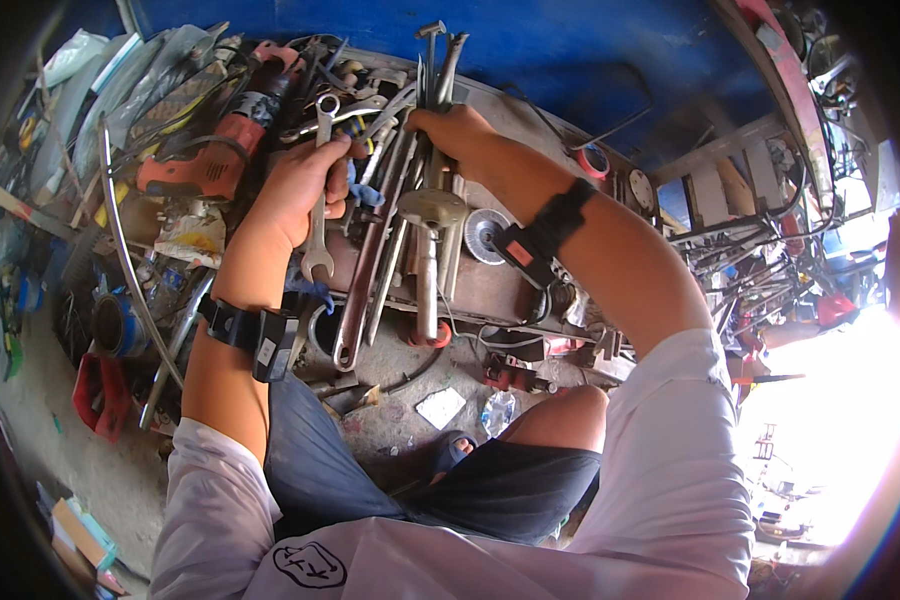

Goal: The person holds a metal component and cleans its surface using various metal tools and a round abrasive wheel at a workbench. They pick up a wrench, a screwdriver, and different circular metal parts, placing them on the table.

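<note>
My left hand [306, 188] is closed around the shaft of a combination wrench [317, 235]. The wrench's ring end points away from me and its open end towards me. Farther to the right, my right hand [456, 134] is curled over a bundle of metal bars and tubes, closed on a metal bar [428, 70]; its grip is partly hidden. Below that hand is a metal tube with a round flange [432, 208]. A long reddish-brown ring wrench [363, 265] lies between my hands, beside other long bars. Blue material [366, 193] shows by my left fingers.
An orange-red power drill [210, 155] lies left among cluttered tools. A grooved metal disc [486, 236] sits under my right forearm, with a red tape roll [592, 160] beyond. A curved metal strip [125, 245] juts out at left. A blue panel [570, 45] stands behind the bench.
</note>
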The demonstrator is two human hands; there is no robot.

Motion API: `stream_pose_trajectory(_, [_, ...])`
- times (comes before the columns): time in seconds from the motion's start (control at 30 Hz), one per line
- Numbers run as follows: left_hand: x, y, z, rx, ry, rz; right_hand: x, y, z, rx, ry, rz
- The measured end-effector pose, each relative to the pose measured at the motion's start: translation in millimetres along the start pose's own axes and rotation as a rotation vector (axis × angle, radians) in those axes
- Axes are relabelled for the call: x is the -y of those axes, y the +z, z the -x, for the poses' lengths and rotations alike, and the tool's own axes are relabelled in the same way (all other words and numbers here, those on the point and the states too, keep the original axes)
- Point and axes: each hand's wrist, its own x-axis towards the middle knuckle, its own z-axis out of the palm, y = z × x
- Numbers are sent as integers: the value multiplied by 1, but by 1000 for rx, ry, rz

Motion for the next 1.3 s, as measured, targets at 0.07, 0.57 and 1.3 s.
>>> stream_pose_trajectory(0.07, [-2, -9, 2, 13, 11, -64, -14, 18, -28, 2, -25, 37])
stream_pose_trajectory(0.57, [7, 29, -15, 73, -31, -578, -62, -79, 49, 470, 61, -32])
stream_pose_trajectory(1.3, [41, 116, -68, 1, -80, -791, -372, -357, 48, -429, 273, 578])
